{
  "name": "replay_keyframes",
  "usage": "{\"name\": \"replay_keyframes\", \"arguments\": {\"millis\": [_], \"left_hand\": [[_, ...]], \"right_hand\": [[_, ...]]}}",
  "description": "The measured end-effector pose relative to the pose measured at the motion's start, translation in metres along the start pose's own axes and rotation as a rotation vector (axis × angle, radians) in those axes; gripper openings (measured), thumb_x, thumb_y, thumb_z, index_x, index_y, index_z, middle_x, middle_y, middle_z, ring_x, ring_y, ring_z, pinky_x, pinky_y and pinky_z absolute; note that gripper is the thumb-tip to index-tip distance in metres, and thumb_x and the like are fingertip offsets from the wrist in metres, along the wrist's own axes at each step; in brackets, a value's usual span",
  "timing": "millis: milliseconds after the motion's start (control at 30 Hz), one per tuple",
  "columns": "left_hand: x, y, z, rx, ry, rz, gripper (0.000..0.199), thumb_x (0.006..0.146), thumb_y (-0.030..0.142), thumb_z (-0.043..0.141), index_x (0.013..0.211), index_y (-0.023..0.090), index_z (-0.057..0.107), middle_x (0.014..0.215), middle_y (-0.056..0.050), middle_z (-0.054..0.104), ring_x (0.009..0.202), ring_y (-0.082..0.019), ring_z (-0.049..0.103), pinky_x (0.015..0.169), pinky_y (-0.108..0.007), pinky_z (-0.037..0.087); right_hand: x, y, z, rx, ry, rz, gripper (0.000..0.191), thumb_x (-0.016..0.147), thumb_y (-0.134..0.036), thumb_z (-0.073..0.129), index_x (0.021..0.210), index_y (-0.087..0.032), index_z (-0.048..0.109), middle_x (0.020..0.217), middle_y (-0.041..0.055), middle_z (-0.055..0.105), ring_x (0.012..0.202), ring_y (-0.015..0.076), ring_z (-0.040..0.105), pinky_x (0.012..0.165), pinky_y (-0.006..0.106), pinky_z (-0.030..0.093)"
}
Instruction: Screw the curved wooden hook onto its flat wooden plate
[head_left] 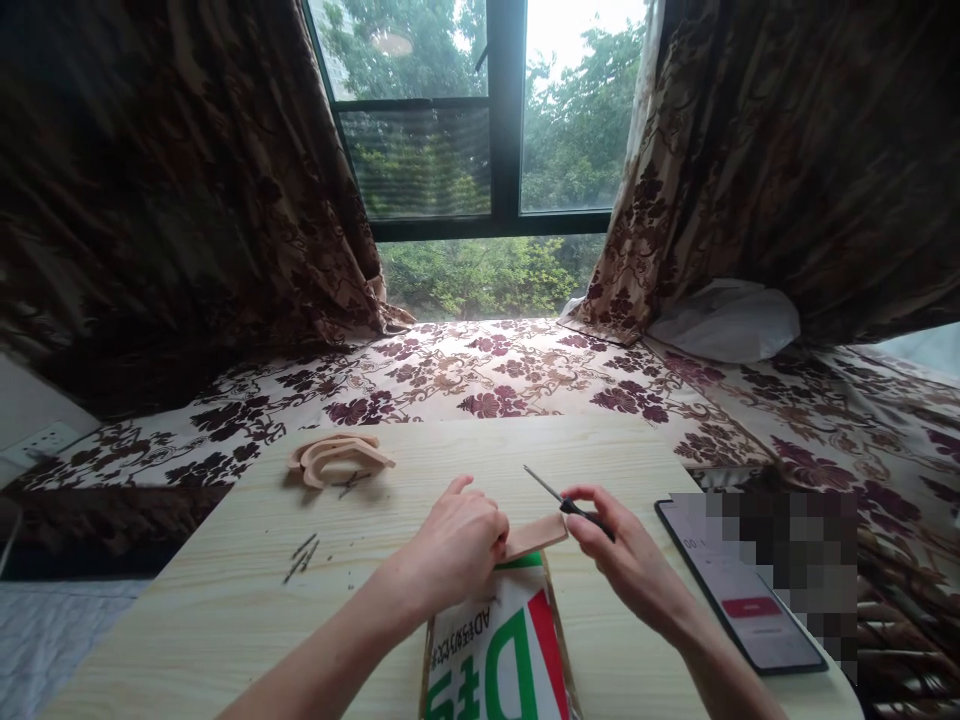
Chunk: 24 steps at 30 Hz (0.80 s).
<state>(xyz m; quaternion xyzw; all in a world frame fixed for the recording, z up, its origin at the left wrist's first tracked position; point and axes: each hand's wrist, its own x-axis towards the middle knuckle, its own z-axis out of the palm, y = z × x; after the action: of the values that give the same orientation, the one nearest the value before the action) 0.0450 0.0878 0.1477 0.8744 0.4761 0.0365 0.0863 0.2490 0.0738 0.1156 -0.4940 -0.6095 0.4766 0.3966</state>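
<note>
My right hand point(626, 565) is wrapped round the black handle of a small screwdriver point(544, 482), its thin shaft pointing up and to the left. The fingers of my left hand point(465, 540) are curled over one end of a flat, tan strip point(536, 537), wood or leather, I cannot tell which. The strip's other end reaches close to my right fingers. Beneath it lies a white package point(499, 640) printed in green and red. My left palm and fingertips are partly hidden.
Several curved tan pieces point(337, 460) lie at the table's far left. Thin dark screw-like pieces point(301, 558) and tiny bits are scattered nearer. A phone point(742, 590) rests by the right edge. Beyond the pale table point(480, 450) is a ledge with floral cloth point(487, 375).
</note>
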Motion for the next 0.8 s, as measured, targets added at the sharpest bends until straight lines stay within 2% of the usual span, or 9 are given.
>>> {"name": "replay_keyframes", "arguments": {"millis": [100, 200, 333, 433, 600, 800], "left_hand": [[-0.001, 0.0, 0.001, 0.01, 0.013, -0.009, 0.022, 0.076, 0.012, 0.047, 0.058, 0.02, 0.058, 0.063, 0.001, 0.061, 0.067, -0.013, 0.055, 0.102, -0.046, 0.027], [-0.002, -0.002, 0.006, 0.024, 0.032, -0.007, 0.021, 0.074, 0.012, 0.047, 0.059, 0.02, 0.058, 0.062, 0.0, 0.062, 0.067, -0.014, 0.056, 0.101, -0.047, 0.028], [-0.001, -0.005, 0.013, 0.041, 0.059, 0.004, 0.021, 0.074, 0.012, 0.047, 0.059, 0.02, 0.059, 0.062, 0.0, 0.062, 0.067, -0.014, 0.056, 0.099, -0.048, 0.028], [0.0, -0.006, 0.014, 0.051, 0.071, 0.008, 0.023, 0.076, 0.012, 0.047, 0.058, 0.021, 0.059, 0.062, 0.0, 0.061, 0.066, -0.014, 0.055, 0.097, -0.049, 0.029], [-0.001, -0.005, 0.014, 0.061, 0.081, -0.001, 0.026, 0.083, 0.023, 0.05, 0.059, 0.02, 0.06, 0.062, 0.0, 0.061, 0.067, -0.015, 0.056, 0.096, -0.048, 0.03], [-0.001, -0.005, 0.015, 0.074, 0.081, -0.001, 0.027, 0.084, 0.029, 0.052, 0.06, 0.019, 0.06, 0.063, -0.001, 0.061, 0.068, -0.016, 0.056, 0.094, -0.047, 0.03]], "right_hand": [[-0.018, -0.004, -0.025, -0.022, -0.072, 0.013, 0.032, 0.089, -0.042, 0.041, 0.104, -0.02, 0.059, 0.056, -0.0047, 0.042, 0.052, 0.0119, 0.039, 0.047, 0.022, 0.033], [-0.03, -0.012, -0.038, -0.219, -0.081, -0.108, 0.027, 0.083, -0.039, 0.054, 0.1, -0.023, 0.067, 0.062, 0.0007, 0.058, 0.054, 0.015, 0.048, 0.047, 0.024, 0.038], [-0.027, -0.03, -0.027, -0.354, -0.125, -0.267, 0.021, 0.084, -0.032, 0.054, 0.095, -0.025, 0.07, 0.081, 0.0041, 0.07, 0.07, 0.0196, 0.061, 0.06, 0.026, 0.046], [-0.019, -0.042, -0.013, -0.372, -0.166, -0.331, 0.023, 0.087, -0.03, 0.049, 0.095, -0.025, 0.07, 0.084, 0.0038, 0.071, 0.076, 0.0198, 0.063, 0.07, 0.027, 0.047], [-0.009, -0.048, 0.0, -0.444, -0.181, -0.359, 0.023, 0.086, -0.026, 0.049, 0.09, -0.023, 0.071, 0.079, 0.0028, 0.072, 0.07, 0.018, 0.064, 0.067, 0.026, 0.046], [-0.003, -0.049, 0.004, -0.499, -0.184, -0.37, 0.022, 0.085, -0.025, 0.049, 0.085, -0.022, 0.071, 0.075, 0.0023, 0.072, 0.066, 0.0171, 0.062, 0.063, 0.025, 0.043]]}}
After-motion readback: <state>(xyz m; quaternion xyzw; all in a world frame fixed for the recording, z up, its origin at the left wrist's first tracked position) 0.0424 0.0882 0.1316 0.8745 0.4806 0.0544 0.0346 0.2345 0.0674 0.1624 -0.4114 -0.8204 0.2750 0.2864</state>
